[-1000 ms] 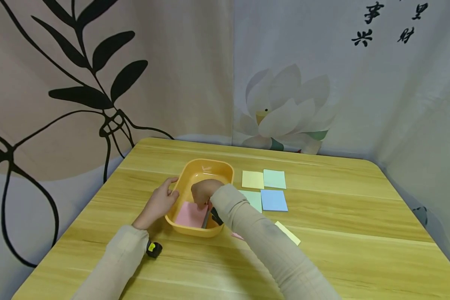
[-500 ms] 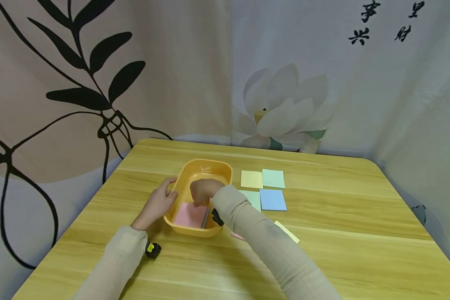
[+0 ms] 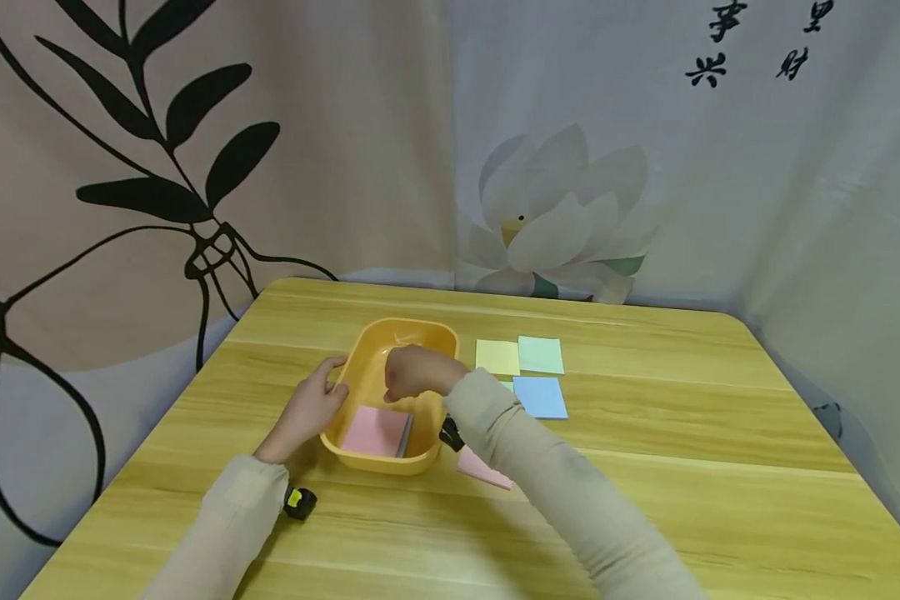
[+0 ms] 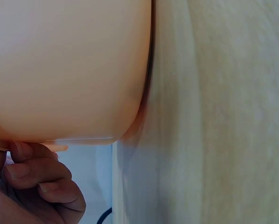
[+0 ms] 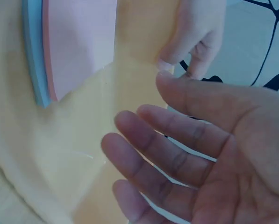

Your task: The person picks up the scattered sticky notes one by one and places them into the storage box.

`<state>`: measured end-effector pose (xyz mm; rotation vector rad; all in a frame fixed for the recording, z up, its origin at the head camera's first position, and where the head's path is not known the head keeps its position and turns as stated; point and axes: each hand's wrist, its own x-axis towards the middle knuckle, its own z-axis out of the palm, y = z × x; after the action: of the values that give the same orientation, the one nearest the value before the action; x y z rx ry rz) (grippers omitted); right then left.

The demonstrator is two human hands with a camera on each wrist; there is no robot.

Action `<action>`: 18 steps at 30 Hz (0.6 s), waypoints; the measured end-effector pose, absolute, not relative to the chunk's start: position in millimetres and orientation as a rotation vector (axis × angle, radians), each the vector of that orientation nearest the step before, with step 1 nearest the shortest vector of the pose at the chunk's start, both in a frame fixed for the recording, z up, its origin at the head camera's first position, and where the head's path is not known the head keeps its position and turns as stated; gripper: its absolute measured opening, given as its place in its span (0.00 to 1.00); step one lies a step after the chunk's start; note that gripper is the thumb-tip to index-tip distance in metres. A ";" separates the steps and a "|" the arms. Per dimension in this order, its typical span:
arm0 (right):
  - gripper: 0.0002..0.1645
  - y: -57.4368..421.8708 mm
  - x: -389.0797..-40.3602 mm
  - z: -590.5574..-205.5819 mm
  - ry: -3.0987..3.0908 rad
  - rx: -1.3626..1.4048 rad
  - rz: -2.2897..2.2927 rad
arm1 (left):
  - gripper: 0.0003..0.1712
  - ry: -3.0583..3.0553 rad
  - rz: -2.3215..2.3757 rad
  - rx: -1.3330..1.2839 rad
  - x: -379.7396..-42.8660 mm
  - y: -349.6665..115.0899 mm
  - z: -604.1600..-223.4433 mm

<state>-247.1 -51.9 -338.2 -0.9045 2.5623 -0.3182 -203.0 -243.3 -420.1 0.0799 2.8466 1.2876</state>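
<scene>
A yellow-orange plastic basin (image 3: 334, 450) stands on the table, and my left hand (image 3: 309, 414) holds its left rim. Curled fingers of that hand show beside the basin wall in the left wrist view. Inside the basin lies a pink sticky-note pad (image 3: 375, 431). Against its right side a blue-grey pad (image 5: 32, 56) stands on edge. My right hand (image 3: 420, 371) hovers over the basin, apart from both pads. In the right wrist view its fingers are spread and loosely bent, with nothing between them.
Right of the basin lie a yellow pad (image 3: 497, 357), a mint-green pad (image 3: 542, 355) and a blue pad (image 3: 541, 397). Another green pad is mostly hidden by the right sleeve. A second pink pad (image 3: 482, 468) lies nearer the front. A printed curtain hangs behind the table.
My right hand has come off the pads and moved up and slightly right. My left hand stays on the rim. The right sleeve now covers the yellow pad at the front right.
</scene>
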 end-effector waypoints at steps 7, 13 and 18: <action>0.11 -27.8 -243.5 -330.9 2.576 -0.950 -0.414 | 0.29 2.837 1.287 0.080 -204.0 -243.5 -421.9; 0.17 -2.6 -241.7 -327.7 2.602 -0.914 -0.509 | 0.30 2.851 1.275 0.091 -204.1 -244.2 -421.8; 0.19 19.1 -236.6 -324.5 2.655 -0.917 -0.538 | 0.30 2.840 1.275 0.105 -203.2 -244.7 -421.3</action>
<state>-236.6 19.1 -324.5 -0.9173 2.6554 -0.5376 -203.2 -244.7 -421.3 0.1052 2.8397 1.2752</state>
